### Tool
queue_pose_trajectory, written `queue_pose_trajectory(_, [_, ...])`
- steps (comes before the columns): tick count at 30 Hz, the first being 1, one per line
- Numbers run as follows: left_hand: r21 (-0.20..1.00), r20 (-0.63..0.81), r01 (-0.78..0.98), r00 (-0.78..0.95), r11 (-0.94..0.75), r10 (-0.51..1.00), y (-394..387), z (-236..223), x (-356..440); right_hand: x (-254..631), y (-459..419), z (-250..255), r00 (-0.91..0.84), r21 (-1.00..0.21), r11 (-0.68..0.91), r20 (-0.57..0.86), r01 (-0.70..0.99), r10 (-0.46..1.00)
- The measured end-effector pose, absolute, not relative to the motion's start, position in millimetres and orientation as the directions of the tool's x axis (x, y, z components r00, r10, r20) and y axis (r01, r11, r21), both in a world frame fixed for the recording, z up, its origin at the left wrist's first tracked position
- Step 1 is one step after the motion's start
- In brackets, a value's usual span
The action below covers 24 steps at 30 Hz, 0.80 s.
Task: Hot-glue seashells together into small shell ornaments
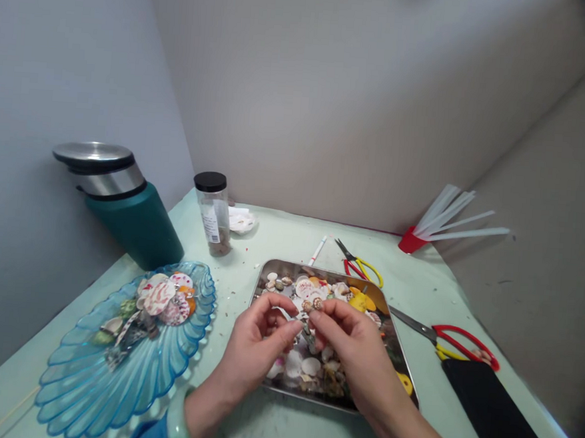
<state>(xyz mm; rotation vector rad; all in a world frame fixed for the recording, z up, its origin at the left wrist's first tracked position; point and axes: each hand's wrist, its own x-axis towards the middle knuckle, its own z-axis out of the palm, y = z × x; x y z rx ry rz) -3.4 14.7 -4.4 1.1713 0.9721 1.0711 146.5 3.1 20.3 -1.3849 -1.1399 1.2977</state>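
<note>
Over a metal tray (263, 275) of mixed seashells, both my hands are held close together. My right hand (349, 336) is closed in a pinch on small brown-and-white striped snail shells (312, 305), at its thumb and fingertips. My left hand (262, 333) has its fingers curled, with thumb and index finger near those shells; whatever lies between them is too small to make out. White scallop shells (311, 366) and yellow pieces (361, 300) lie in the tray below and around my hands. My fingers and wrists hide part of the tray's contents.
On the left, a blue shell-shaped dish (110, 393) holds shells, near a teal bottle (132, 221). A black-lidded jar (212, 217) and tissue (242, 221) stand behind. Small scissors (362, 264), larger scissors (437, 336), a black flat object (494, 413) and a red cup (411, 240) of translucent sticks are rightward.
</note>
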Motion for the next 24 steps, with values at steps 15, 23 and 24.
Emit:
queue_pose_trajectory(15, [0.991,-0.043,-0.114,0.202,0.067,0.979,15.2,-3.6,-0.4,142.4,1.4,17.1,0.013,-0.984,-0.161,-0.161,0.079,0.987])
queue_pose_trajectory(23, [0.991,-0.053,-0.110,0.180,0.074,0.982,15.3,-1.3,-1.2,144.0,-1.5,16.2,-0.018,-0.977,-0.107,-0.113,0.185,0.993])
queue_pose_trajectory(24, [0.992,-0.050,-0.109,0.178,0.070,0.983,15.2,-1.6,-1.4,144.7,-2.0,16.1,-0.007,-0.971,-0.089,-0.093,0.223,0.996])
